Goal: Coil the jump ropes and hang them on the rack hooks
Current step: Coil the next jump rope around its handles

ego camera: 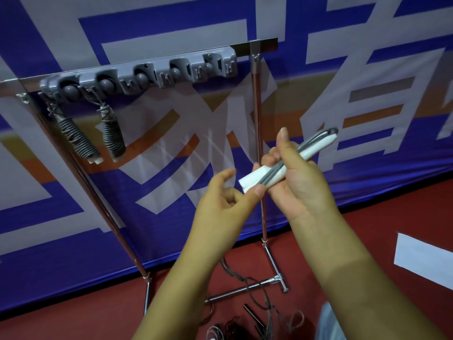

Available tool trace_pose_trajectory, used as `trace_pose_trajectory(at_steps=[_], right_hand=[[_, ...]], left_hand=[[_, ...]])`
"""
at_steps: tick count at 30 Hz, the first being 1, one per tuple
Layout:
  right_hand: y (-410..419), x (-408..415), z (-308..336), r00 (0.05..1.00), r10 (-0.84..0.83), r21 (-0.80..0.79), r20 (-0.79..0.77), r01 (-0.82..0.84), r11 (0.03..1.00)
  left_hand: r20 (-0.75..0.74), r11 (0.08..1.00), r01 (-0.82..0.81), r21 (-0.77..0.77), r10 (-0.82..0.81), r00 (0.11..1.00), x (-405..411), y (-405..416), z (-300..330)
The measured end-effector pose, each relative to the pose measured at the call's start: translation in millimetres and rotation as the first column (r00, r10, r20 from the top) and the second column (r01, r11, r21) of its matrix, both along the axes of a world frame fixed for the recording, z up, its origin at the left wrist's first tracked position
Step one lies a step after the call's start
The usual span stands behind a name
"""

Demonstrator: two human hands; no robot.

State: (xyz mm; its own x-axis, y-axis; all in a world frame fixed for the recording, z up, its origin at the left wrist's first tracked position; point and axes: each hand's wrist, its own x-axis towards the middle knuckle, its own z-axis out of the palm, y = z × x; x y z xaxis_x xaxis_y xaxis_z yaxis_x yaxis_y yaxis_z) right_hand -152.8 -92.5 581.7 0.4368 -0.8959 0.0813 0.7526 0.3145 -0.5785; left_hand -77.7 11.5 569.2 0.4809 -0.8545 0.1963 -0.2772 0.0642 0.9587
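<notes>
Floor ropes (247, 322) cut off by bottom edge; left hand (226, 192) fingertips motion-blurred.

2 bare forearms, no sleeves, watch or rings, end in the left hand (221, 192) and right hand (300, 177).

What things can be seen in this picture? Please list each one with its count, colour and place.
hook rail: one, grey, on the rack's top bar
coiled jump ropes: two, grey with white handles, hanging at the rail's left end
rack: one, chrome, before the banner
banner: one, blue and white, behind
loose ropes: count unclear, dark, on the red floor
white handles: two, with grey cord, in the right hand
left hand: at the handles' lower end
right hand: grips the handles
</notes>
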Motion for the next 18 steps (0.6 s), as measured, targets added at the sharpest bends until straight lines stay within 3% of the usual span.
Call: trace_pose_trajectory(at_steps=[3,6,9,12,18], right_hand=[[-3,-4,3,1.000,-0.026,0.020,-0.013,0.026,0.999],[-2,-7,7,1.000,-0.013,0.033,0.013,0.013,0.999],[0,-6,10,0.999,-0.026,0.015,0.021,0.026,1.000],[1,-6,11,0.998,0.029,0.040,0.058,-0.032,0.999],[8,-10,13,0.988,0.146,0.019,0.056,-0.147,0.989]], left_hand=[[-0.214,0.996,0.092,0.008,-0.088,0.973,7,6,4],[-0.521,0.964,0.262,-0.055,-0.252,0.816,14,7,6],[-0.660,0.941,0.331,-0.067,-0.291,0.693,12,9,2],[-0.595,0.923,0.384,-0.025,-0.322,0.736,7,12,-4],[-0.270,0.930,0.362,0.070,-0.331,0.904,13,17,-7]])
